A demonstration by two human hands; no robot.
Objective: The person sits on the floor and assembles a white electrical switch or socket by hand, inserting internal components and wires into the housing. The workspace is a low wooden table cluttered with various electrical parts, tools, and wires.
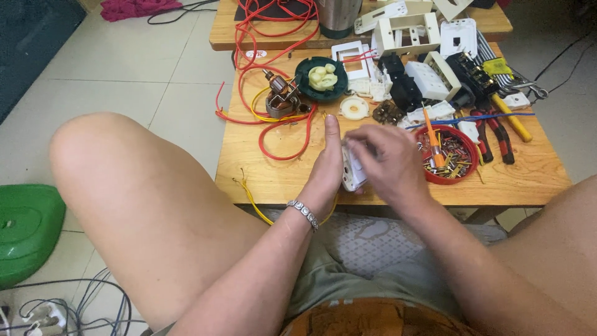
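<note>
Seated at a low wooden table (385, 186), knees to either side, looking down.

Left hand (326, 165): set on edge, thumb pointing far, palm pressed against the left side of a small white plastic switch housing (352, 174). Silver link bracelet (303, 213) on that wrist. Fingers curl around the housing from below; I count this as a closed hold on it.

Right hand (385, 158): lies over the top of the same housing, fingers bent down onto its far edge. Hand is motion-blurred, so I cannot tell if the fingertips pinch a part or only press on the casing.

Housing position: near edge of the table, centre, between my two hands, just left of the red bowl.

Surroundings:
- Red bowl (471, 163) just right of my right hand, filled with small metal contacts and screws; an orange-handled screwdriver (431, 140) stands in it, tilted.
- Red-handled pliers (497, 137) to the right of the bowl; a yellow-handled tool (513, 118) beyond them.
- Motor armature with copper winding (280, 96) at far left, inside loops of red wire (280, 134).
- Dark green round dish (321, 79) holding cream-coloured plastic parts, far centre.
- White switch plates and black switch modules (404, 87) piled far right.
- Yellow wire (252, 196) hangs off the near left edge.
- Green plastic stool (25, 230) on the tiled floor, far left of me.
</note>
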